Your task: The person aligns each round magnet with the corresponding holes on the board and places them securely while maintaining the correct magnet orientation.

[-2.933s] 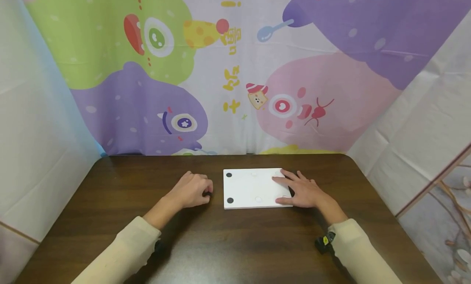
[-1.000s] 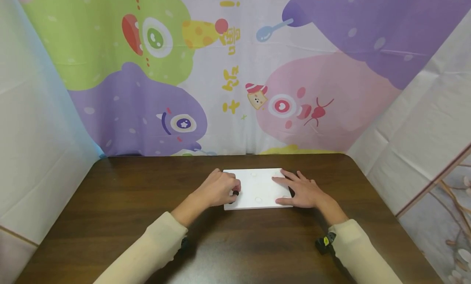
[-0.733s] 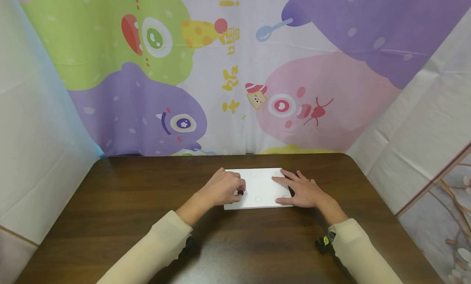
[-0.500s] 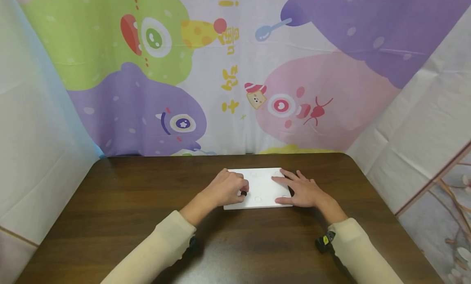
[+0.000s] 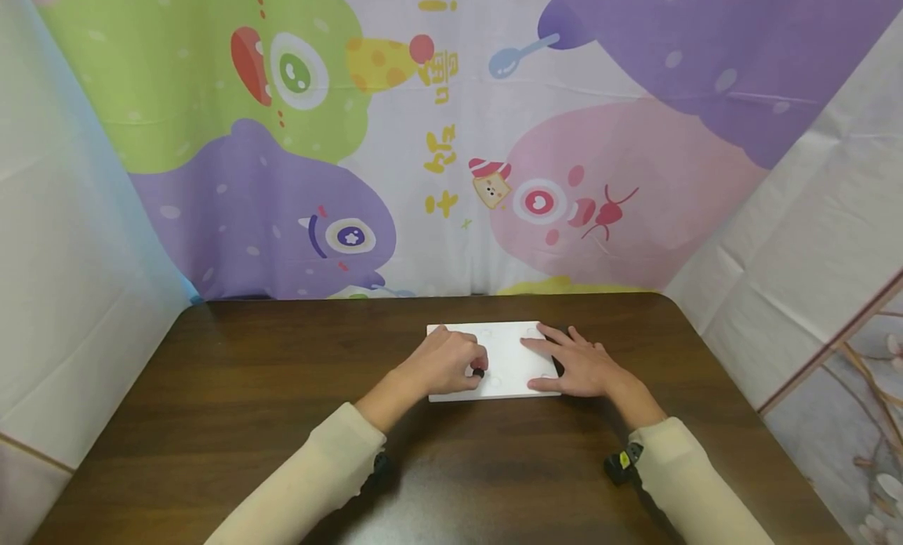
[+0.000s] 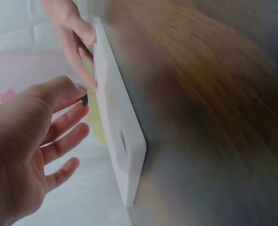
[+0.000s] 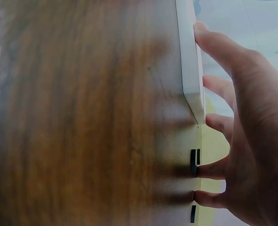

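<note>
A white board (image 5: 509, 355) with shallow round recesses lies flat on the table. My left hand (image 5: 444, 363) is over its left half, pinching a small black disc (image 6: 85, 100) between thumb and index finger. In the left wrist view the other fingers are spread loosely. Near the board's left end, a dark disc (image 6: 124, 141) sits in a recess; from the head it is hidden by my left hand. My right hand (image 5: 584, 369) rests on the board's right end, fingers spread, thumb at the near edge. Over the near middle shows a recess outline (image 5: 495, 381).
The brown wooden table (image 5: 282, 357) runs back to a printed curtain (image 5: 451, 137). Small dark flat pieces (image 7: 193, 160) lie by my right fingertips, beyond the board's end. White cloth walls (image 5: 77, 255) stand at both sides.
From left of the board, my left hand has moved right over it with the black disc, covering the two black discs seen at its left end earlier. The right hand stays put.
</note>
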Demonstrator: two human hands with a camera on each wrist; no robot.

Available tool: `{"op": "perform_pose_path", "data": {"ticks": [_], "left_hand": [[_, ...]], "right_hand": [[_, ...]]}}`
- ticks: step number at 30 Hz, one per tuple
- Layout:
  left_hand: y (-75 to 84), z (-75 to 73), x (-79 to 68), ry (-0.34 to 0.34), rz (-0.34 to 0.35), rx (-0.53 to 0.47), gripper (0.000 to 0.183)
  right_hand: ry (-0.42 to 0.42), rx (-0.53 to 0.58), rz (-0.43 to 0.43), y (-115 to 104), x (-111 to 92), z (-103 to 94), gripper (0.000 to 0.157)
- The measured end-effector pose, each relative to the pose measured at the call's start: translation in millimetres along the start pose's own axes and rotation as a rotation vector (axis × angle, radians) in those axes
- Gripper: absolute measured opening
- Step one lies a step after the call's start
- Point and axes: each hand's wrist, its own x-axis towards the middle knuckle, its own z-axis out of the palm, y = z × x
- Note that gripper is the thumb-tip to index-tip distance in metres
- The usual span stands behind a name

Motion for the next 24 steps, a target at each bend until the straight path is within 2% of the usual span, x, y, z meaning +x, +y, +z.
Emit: {"op": "perform_pose_path", "data": {"ticks": [5, 7, 10, 13, 14, 17, 20, 24], "left_hand": [[-2.4, 7.2, 3.7, 0.030, 0.032, -0.031, 0.007], [-8.0, 17.3, 6.8, 0.055, 0.051, -0.040, 0.006], [-14.5, 30.9, 12.3, 0.054, 0.055, -0.056, 0.007], [-25.6, 55.1, 19.1, 0.069, 0.062, -0.041, 0.009], [-25.1, 56.2, 19.2, 0.069, 0.060, -0.038, 0.009], [-20.0, 52.7, 16.5, 0.079, 0.055, -0.053, 0.008], [-1.7, 27.5, 8.9, 0.058, 0.032, -0.074, 0.007], [6.0, 22.2, 7.5, 0.052, 0.022, -0.055, 0.007]], "right_hand": [[0.002, 0.000, 0.003, -1, 0, -0.7, 0.087], [0.003, 0.000, 0.003, -1, 0, -0.5, 0.088], [0.001, -0.003, 0.003, -1, 0, 0.2, 0.088], [0.000, -0.006, 0.004, 0, 1, 1.2, 0.088], [0.001, -0.008, 0.004, 0, 1, 1.4, 0.088], [0.004, -0.010, 0.000, 1, 1, 1.8, 0.088], [0.008, -0.007, -0.004, 1, 1, 1.7, 0.088], [0.006, -0.002, -0.005, 1, 1, 2.0, 0.088]]}}
